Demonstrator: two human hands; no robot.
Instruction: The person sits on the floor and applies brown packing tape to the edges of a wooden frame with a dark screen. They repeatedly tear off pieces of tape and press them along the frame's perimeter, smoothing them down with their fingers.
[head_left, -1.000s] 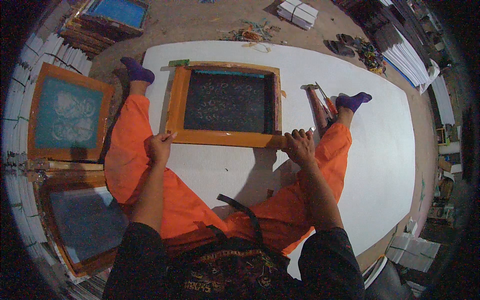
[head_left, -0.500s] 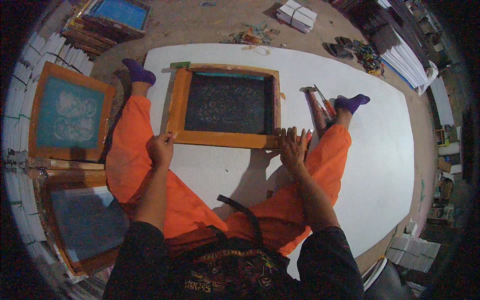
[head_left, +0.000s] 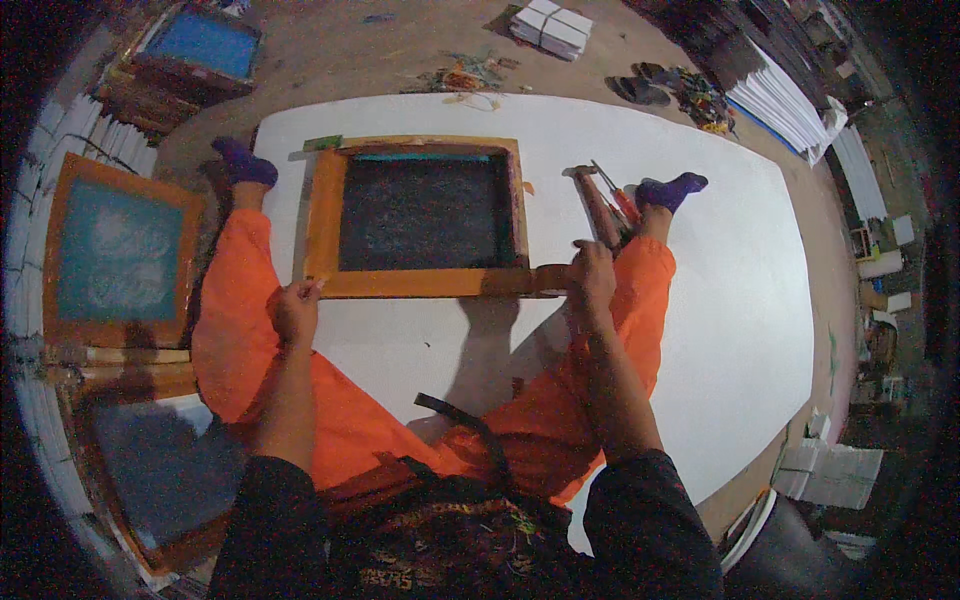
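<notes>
A wooden-framed printing screen (head_left: pixel 326 220) with dark mesh lies on a white board between my legs. Brown tape (head_left: pixel 425 283) appears to run along its near bar and past the right corner. At the near left corner, my left hand (head_left: pixel 296 314) pinches with thumb and fingertip, apparently on the tape's end. My right hand (head_left: pixel 593 278) is just beyond the near right corner, closed around the brown tape's other end. Its fingers partly hide what looks like the roll. A hammer (head_left: pixel 597 207) and a red-handled screwdriver (head_left: pixel 624 205) lie beyond that hand, by my right foot.
The white board (head_left: pixel 730 300) spreads under my legs. Other framed screens, one teal (head_left: pixel 120 255) and one grey (head_left: pixel 165 470), stand at the left beside stacked paper. Beyond the board are a tied paper bundle (head_left: pixel 549 29), sandals (head_left: pixel 640 90) and a blue screen (head_left: pixel 203 42).
My right hand has turned from spread fingers over the near right corner to a closed grip just right of it. My left hand stays at the near left corner. The whole view has shifted slightly.
</notes>
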